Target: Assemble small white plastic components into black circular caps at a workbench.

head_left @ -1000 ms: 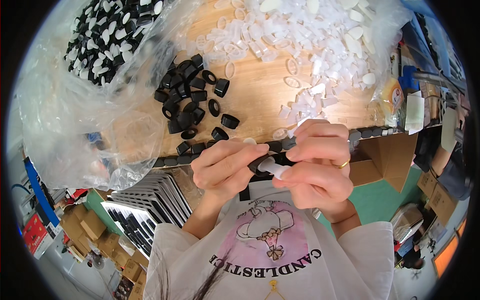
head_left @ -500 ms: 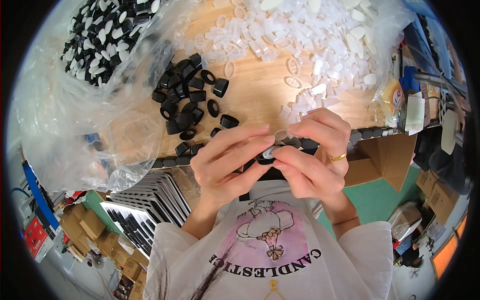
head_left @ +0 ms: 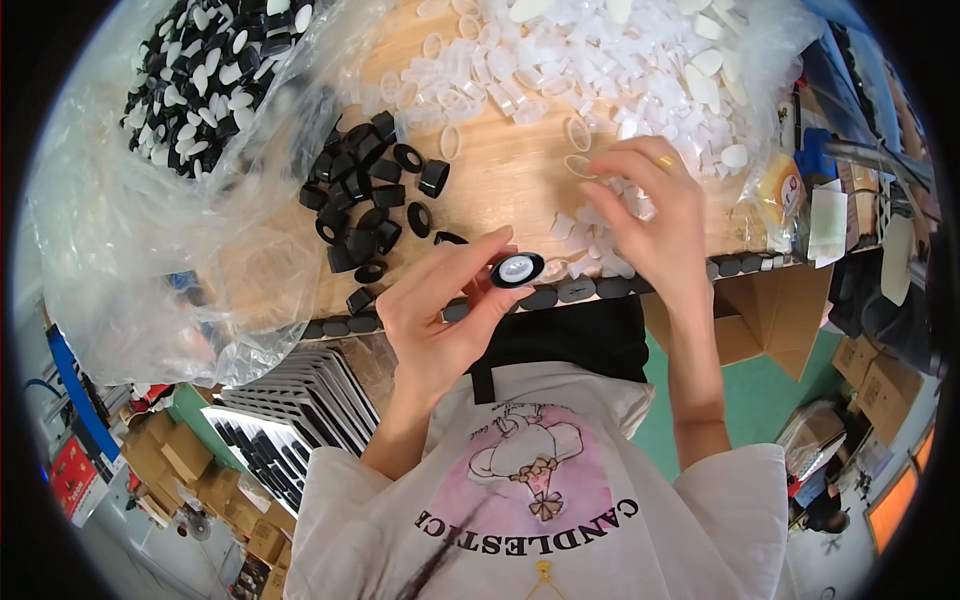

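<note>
My left hand [head_left: 440, 300] pinches a black oval cap [head_left: 518, 269] between thumb and fingers, just above the near edge of the table. The cap's opening faces up, and a whitish piece sits inside it. My right hand [head_left: 650, 205] is stretched out over the table, thumb and forefinger apart. Its forefinger tip is at a clear oval ring [head_left: 577, 166]; whether it touches the ring I cannot tell. Left of my left hand lies a loose group of black caps [head_left: 360, 180]. Beyond my right hand spreads a heap of clear plastic rings [head_left: 520, 65].
A clear plastic bag [head_left: 130, 240] drapes over the table's left side, with a pile of black and white pieces [head_left: 200, 80] behind. Black pads line the table's near edge [head_left: 575, 290]. Below stand stacked trays [head_left: 290, 420] at left and an open cardboard box [head_left: 750, 315] at right.
My right hand has left the black cap and moved up and away to the clear rings. My left hand keeps the cap, its opening now showing the whitish piece.
</note>
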`<action>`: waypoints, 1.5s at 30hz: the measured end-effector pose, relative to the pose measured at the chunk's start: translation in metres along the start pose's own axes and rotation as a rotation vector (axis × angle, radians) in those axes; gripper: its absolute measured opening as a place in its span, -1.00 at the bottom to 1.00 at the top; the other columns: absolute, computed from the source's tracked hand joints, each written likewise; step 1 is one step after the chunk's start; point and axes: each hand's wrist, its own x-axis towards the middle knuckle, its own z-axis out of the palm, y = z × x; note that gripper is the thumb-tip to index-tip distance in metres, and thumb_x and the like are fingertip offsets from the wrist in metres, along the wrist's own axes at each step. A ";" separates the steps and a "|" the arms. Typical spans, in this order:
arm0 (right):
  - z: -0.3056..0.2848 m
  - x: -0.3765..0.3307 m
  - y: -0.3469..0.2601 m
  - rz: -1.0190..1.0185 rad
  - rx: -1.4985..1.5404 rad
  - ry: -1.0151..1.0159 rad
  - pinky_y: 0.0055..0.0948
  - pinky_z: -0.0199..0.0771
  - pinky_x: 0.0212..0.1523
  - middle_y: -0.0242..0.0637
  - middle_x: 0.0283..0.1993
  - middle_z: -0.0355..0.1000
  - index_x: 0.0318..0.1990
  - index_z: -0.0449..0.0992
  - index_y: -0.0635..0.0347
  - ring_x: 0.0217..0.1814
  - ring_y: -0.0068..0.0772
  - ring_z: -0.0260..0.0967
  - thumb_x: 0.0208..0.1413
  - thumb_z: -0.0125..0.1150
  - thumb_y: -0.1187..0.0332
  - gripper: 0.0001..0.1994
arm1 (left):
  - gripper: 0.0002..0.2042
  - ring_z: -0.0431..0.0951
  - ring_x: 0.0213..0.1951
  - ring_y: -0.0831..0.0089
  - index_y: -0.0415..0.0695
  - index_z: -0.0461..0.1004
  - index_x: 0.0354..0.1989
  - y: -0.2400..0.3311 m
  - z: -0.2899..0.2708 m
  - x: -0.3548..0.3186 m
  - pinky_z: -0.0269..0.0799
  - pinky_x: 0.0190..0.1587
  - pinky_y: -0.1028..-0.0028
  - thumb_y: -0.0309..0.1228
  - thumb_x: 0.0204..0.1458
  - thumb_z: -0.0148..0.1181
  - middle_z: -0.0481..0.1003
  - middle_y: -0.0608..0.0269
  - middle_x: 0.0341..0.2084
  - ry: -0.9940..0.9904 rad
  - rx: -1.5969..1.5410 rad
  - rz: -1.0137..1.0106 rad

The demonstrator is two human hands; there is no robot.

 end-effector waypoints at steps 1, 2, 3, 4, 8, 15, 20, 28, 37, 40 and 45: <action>0.005 0.004 0.010 -0.045 -0.143 -0.094 -0.29 0.46 -0.16 -0.20 -0.21 0.49 -0.30 0.58 0.27 -0.22 -0.13 0.44 -0.16 0.37 0.55 -0.80 | -0.66 0.59 -0.33 0.52 -0.31 0.62 -0.18 0.002 0.001 0.000 0.46 -0.35 0.65 -0.72 -0.22 0.42 0.61 0.12 -0.31 0.008 -0.058 -0.092; 0.009 0.006 0.015 -0.090 -0.285 -0.188 -0.31 0.46 -0.18 -0.22 -0.21 0.49 -0.27 0.57 0.27 -0.21 -0.12 0.44 -0.16 0.36 0.58 -0.78 | -0.66 0.59 -0.33 0.52 -0.31 0.62 -0.18 0.002 0.000 0.000 0.46 -0.35 0.65 -0.72 -0.22 0.42 0.61 0.12 -0.31 0.004 -0.059 -0.090; 0.011 0.007 0.018 -0.092 -0.285 -0.189 -0.31 0.46 -0.18 -0.22 -0.21 0.49 -0.27 0.57 0.27 -0.21 -0.12 0.44 -0.16 0.36 0.58 -0.78 | -0.65 0.60 -0.31 0.51 -0.30 0.62 -0.16 0.001 -0.001 0.000 0.48 -0.34 0.64 -0.72 -0.21 0.41 0.60 0.12 -0.29 -0.024 -0.055 -0.059; 0.013 0.008 0.020 -0.140 -0.325 -0.188 -0.29 0.46 -0.18 -0.21 -0.22 0.49 -0.25 0.56 0.27 -0.20 -0.10 0.44 -0.16 0.37 0.57 -0.76 | -0.64 0.61 -0.29 0.50 -0.29 0.61 -0.14 0.000 -0.002 0.001 0.50 -0.32 0.63 -0.73 -0.21 0.41 0.60 0.13 -0.27 -0.051 -0.050 -0.028; 0.018 0.005 0.026 -0.177 -0.319 -0.140 -0.29 0.45 -0.17 -0.20 -0.25 0.50 -0.22 0.54 0.24 -0.16 -0.12 0.44 -0.15 0.39 0.55 -0.73 | -0.69 0.57 -0.40 0.55 -0.25 0.62 -0.17 -0.002 0.004 0.005 0.54 -0.41 0.60 -0.69 -0.16 0.38 0.62 0.17 -0.31 -0.020 -0.071 0.016; -0.002 -0.015 -0.025 -0.315 0.064 -0.104 -0.34 0.45 -0.42 -0.15 -0.30 0.48 -0.29 0.53 0.32 -0.44 -0.20 0.41 -0.19 0.40 0.59 -0.76 | -0.67 0.61 -0.34 0.51 -0.25 0.62 -0.13 -0.007 0.007 0.010 0.59 -0.33 0.57 -0.75 -0.14 0.30 0.61 0.13 -0.26 -0.050 0.007 -0.069; 0.006 -0.021 -0.017 -0.599 0.008 -0.140 -0.45 0.32 -0.60 -0.14 -0.23 0.44 -0.31 0.57 0.39 -0.53 -0.32 0.35 -0.25 0.39 0.61 -0.75 | -0.66 0.62 -0.29 0.47 -0.27 0.61 -0.12 0.001 0.009 0.011 0.60 -0.28 0.56 -0.77 -0.13 0.28 0.58 0.10 -0.20 -0.085 -0.010 -0.122; -0.003 -0.025 -0.032 -0.380 0.397 -0.208 -0.50 0.39 -0.44 -0.12 -0.11 0.43 -0.27 0.58 0.39 -0.40 -0.44 0.36 -0.16 0.38 0.64 -0.77 | -0.66 0.58 -0.16 0.40 -0.25 0.61 -0.09 0.008 0.003 0.008 0.63 -0.10 0.54 -0.71 -0.10 0.33 0.44 0.04 -0.06 -0.115 -0.146 0.119; -0.020 -0.019 -0.057 -0.115 0.335 -0.220 -0.56 0.41 -0.44 -0.20 -0.33 0.51 -0.28 0.55 0.33 -0.46 -0.48 0.39 -0.19 0.48 0.55 -0.73 | -0.65 0.58 -0.33 0.35 -0.29 0.64 -0.18 0.023 0.003 -0.003 0.63 -0.27 0.51 -0.81 -0.21 0.35 0.40 0.11 -0.23 0.019 0.002 0.471; -0.031 -0.016 -0.070 -0.149 0.260 -0.297 -0.52 0.44 -0.46 -0.21 -0.34 0.52 -0.26 0.56 0.32 -0.47 -0.41 0.42 -0.22 0.52 0.46 -0.68 | -0.70 0.60 -0.36 0.27 -0.35 0.64 -0.26 0.019 0.000 -0.004 0.64 -0.29 0.47 -0.86 -0.22 0.29 0.42 0.10 -0.28 0.124 0.092 0.562; -0.038 -0.015 -0.065 -0.527 0.024 -0.292 -0.42 0.46 -0.56 -0.19 -0.36 0.49 -0.29 0.57 0.36 -0.45 -0.24 0.50 -0.13 0.47 0.34 -0.70 | -0.65 0.62 -0.32 0.14 -0.38 0.63 -0.24 0.015 -0.007 -0.013 0.65 -0.32 0.43 -0.89 -0.28 0.26 0.41 0.04 -0.25 0.047 0.139 0.621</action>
